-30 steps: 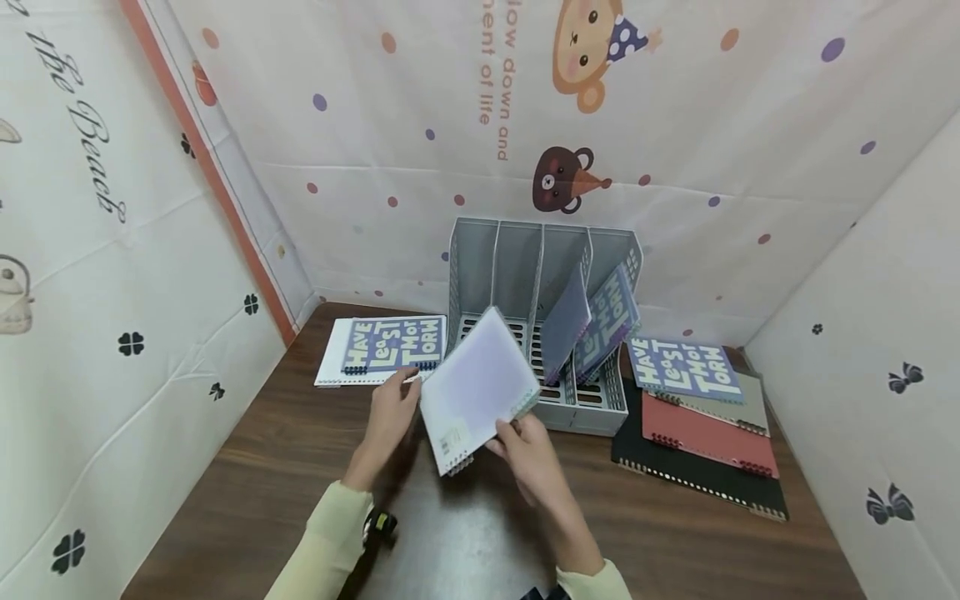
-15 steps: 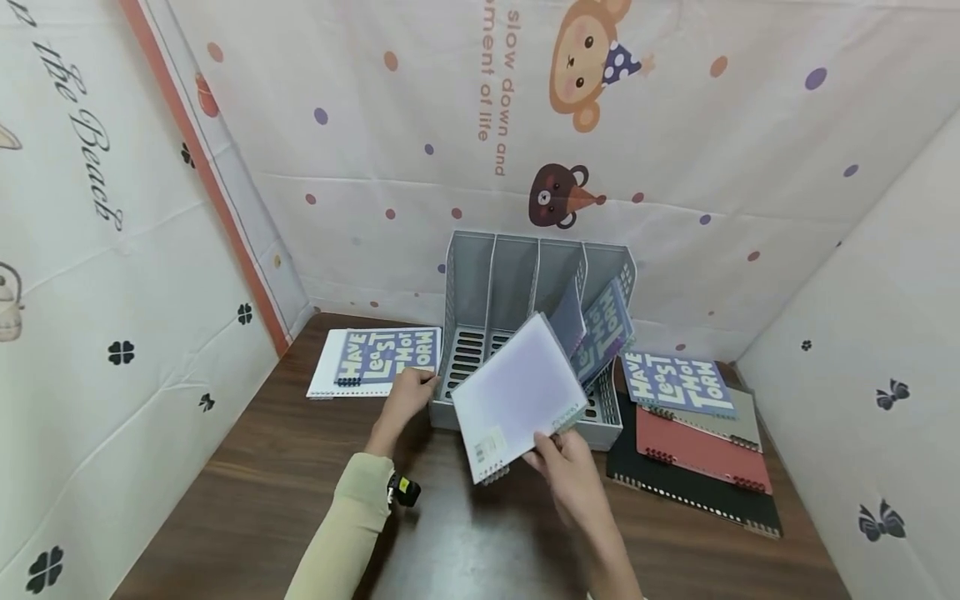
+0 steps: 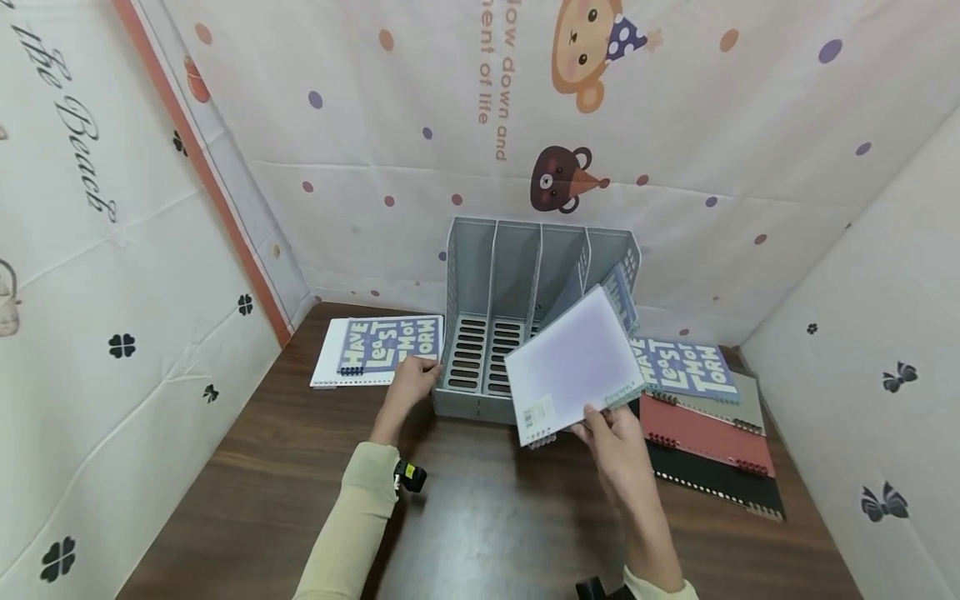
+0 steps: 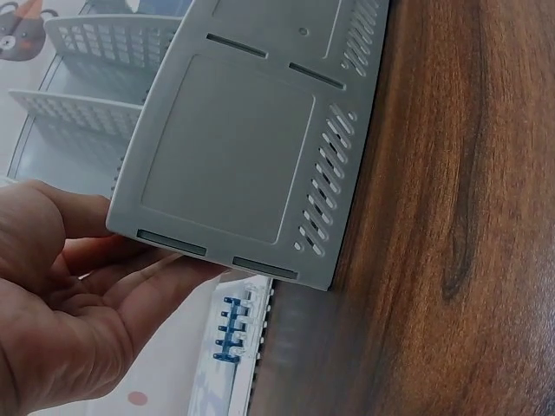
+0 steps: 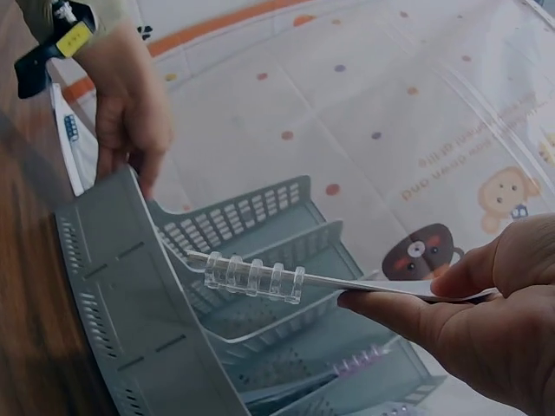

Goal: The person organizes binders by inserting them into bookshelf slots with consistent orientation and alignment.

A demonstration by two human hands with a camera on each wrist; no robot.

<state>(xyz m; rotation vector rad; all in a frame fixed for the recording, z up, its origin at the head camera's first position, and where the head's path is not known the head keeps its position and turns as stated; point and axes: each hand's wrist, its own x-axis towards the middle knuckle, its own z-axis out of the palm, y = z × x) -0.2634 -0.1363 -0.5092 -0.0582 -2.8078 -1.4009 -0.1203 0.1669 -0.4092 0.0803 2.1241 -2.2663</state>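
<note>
My right hand pinches a spiral notebook by its lower right edge, thumb on top. Its pale lilac back faces up, with a barcode label near one corner. In the right wrist view the notebook appears nearly edge-on, its clear coil over the grey file organizer. The left hand grips the organizer's front left corner; the left wrist view shows thumb and fingers around that wall. Two notebooks lean in the organizer's right-hand compartments, partly hidden behind the held one.
Left of the organizer, a blue lettered notebook lies on a white one. To the right is a stack with a blue lettered notebook, a grey one, a red one and a black one. A printed cloth hangs behind.
My right hand has carried the lilac notebook rightward, across the front of the organizer to its right compartments. The left hand has moved from beside the notebook onto the organizer's left corner.
</note>
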